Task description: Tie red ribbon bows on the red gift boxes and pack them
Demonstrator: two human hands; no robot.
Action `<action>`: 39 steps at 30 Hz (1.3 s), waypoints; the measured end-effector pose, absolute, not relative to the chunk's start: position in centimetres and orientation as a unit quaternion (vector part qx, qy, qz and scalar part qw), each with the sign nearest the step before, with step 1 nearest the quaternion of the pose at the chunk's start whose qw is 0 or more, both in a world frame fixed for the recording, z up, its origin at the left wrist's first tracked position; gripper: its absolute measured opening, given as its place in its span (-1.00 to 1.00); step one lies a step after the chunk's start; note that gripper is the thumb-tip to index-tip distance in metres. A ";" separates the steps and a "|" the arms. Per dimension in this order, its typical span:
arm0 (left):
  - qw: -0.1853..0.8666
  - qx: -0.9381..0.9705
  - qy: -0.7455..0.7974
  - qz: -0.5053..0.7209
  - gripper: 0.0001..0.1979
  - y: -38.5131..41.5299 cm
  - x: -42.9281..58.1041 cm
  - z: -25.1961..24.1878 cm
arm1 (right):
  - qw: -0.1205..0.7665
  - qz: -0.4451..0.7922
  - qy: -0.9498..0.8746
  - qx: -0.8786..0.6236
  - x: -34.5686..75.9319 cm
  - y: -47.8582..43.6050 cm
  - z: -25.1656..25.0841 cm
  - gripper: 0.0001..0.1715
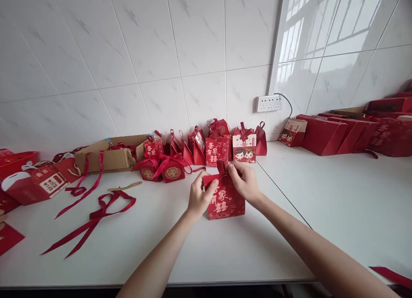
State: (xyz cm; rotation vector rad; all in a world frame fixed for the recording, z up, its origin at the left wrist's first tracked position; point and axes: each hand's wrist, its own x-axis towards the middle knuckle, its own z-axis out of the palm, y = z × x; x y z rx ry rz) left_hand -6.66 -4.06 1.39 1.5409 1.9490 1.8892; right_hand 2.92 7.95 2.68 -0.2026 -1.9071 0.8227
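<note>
A red gift box (227, 203) with pale Chinese characters stands upright on the white table in front of me. My left hand (200, 194) grips its upper left edge, the thumb lying across the front. At the top right, my right hand (243, 182) is closed, with thumb and forefinger pinched at the dark red ribbon (221, 167) that loops up from the box top. The fingertips hide part of where the ribbon meets the box.
Finished-looking red boxes with ribbon handles (217, 150) line the wall. Left of me lie loose red ribbons (99, 212), a tan strip (125, 187) and a cardboard box (106, 160). Larger red boxes (325, 135) stand at right, near a wall socket (269, 103).
</note>
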 end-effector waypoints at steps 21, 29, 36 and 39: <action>-0.094 0.540 0.564 0.618 -0.97 -5.2 -5.8 3.4 | 0.555 0.358 -0.751 -0.001 4.4 5.4 1.4 -0.84; -0.203 0.561 0.540 0.594 -0.93 -5.1 -5.5 3.0 | 0.550 0.352 -0.757 -0.011 4.4 5.3 1.4 -0.84; -0.156 0.581 0.563 0.567 -0.84 -5.6 -5.4 3.1 | 0.534 0.364 -0.763 -0.019 4.5 5.4 1.4 -0.85; -0.150 0.585 0.560 0.568 -0.83 -5.6 -5.4 3.1 | 0.535 0.357 -0.766 -0.021 4.6 5.3 1.4 -0.86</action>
